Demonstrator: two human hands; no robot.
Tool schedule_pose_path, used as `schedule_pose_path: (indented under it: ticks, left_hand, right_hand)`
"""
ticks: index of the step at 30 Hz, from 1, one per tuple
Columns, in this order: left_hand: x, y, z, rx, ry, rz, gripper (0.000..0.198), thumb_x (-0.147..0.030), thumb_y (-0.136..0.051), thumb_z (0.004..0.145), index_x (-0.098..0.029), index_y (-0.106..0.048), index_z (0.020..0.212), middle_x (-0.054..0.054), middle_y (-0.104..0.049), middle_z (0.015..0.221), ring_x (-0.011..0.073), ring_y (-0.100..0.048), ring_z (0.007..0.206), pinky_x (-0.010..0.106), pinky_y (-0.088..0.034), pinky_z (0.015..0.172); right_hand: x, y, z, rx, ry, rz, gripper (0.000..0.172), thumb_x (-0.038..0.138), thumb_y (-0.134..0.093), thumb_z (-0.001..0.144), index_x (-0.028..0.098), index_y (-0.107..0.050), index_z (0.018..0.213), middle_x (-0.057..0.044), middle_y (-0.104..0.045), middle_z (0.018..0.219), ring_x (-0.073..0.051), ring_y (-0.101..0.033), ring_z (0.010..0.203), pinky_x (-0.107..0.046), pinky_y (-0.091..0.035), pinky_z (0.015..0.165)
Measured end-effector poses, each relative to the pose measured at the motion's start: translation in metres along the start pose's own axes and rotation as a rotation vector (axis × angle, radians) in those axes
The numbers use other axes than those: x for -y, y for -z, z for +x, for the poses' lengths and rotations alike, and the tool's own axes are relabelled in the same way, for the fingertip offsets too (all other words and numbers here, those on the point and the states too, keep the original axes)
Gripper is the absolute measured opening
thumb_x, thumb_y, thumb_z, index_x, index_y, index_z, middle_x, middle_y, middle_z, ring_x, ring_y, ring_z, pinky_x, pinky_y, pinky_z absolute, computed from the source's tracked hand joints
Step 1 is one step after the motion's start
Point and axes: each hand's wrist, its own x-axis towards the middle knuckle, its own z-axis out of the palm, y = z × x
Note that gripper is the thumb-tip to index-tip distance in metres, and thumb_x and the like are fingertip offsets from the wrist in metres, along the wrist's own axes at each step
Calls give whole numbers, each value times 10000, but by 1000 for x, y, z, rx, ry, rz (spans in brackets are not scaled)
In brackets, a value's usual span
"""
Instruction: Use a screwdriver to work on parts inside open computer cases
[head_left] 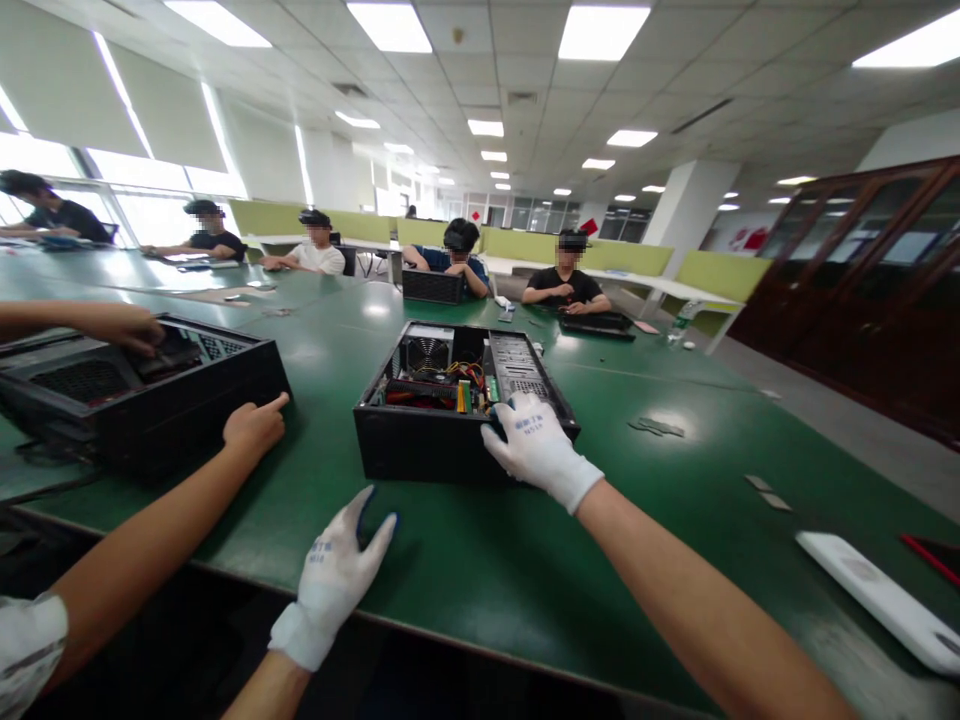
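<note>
An open black computer case (420, 445) lies on the green table (525, 570) in front of me, its fan, cables and boards showing inside. My right hand (534, 440), in a white glove, rests on the case's near right corner with its fingers curled over the rim. My left hand (337, 570), also gloved, lies flat on the table near the front edge, fingers spread and holding nothing.
A neighbour's bare arm (150, 540) reaches in from the left, its finger pointing, beside a second black case (142, 395) that another bare hand (127, 328) touches. Several people sit along the far side. A white flat object (877, 595) and small parts (656, 427) lie at the right.
</note>
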Motion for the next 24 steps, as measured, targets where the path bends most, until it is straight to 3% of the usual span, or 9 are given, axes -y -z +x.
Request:
schedule_pose_path:
  ticks: [4, 8, 12, 15, 18, 24]
  left_hand:
    - [-9, 18, 1, -56, 90, -24, 673, -654, -493, 926, -168, -578, 1383, 159, -724, 1250, 333, -694, 1165, 459, -537, 1025]
    - [-24, 53, 3, -148, 154, -17, 652, -649, -437, 943, -191, -600, 1377, 148, -731, 1225, 336, -699, 1142, 454, -558, 970]
    - [-49, 83, 3, -190, 110, -73, 590, -636, -448, 940, -235, -667, 1313, 99, -742, 1232, 310, -684, 1173, 423, -533, 1009]
    - [-69, 90, -5, -129, 91, -100, 501, -629, -548, 884, -251, -748, 1146, 54, -784, 1099, 281, -715, 1084, 371, -548, 961]
    - [-82, 93, -20, -139, 65, -111, 444, -600, -547, 864, -256, -762, 1045, 39, -788, 1007, 275, -731, 993, 375, -568, 902]
    - [-101, 101, -50, -138, 37, -133, 331, -537, -570, 890, -286, -739, 1024, 27, -776, 997, 267, -726, 969, 384, -572, 919]
  right_hand:
    - [2, 17, -45, 18, 12, 11, 484, 539, -412, 998, 184, -691, 1172, -209, -628, 1141, -359, -554, 1048, -480, -442, 879]
    - [2, 33, -90, 20, 19, 32, 456, 532, -423, 999, 202, -697, 1151, -196, -631, 1106, -350, -557, 1013, -483, -445, 854]
    - [0, 41, -136, 6, 18, 78, 421, 540, -445, 986, 231, -712, 1089, -184, -639, 1066, -340, -557, 982, -490, -448, 860]
    - [-2, 43, -167, -2, -6, 112, 378, 547, -470, 968, 266, -716, 1023, -178, -648, 1031, -330, -568, 949, -487, -454, 830]
    - [-4, 46, -190, -48, 1, 120, 328, 549, -512, 944, 287, -709, 963, -170, -654, 977, -321, -582, 909, -479, -451, 797]
    - [-10, 63, -208, -176, 112, 101, 305, 548, -608, 916, 260, -650, 823, -113, -627, 840, -255, -561, 780, -401, -422, 698]
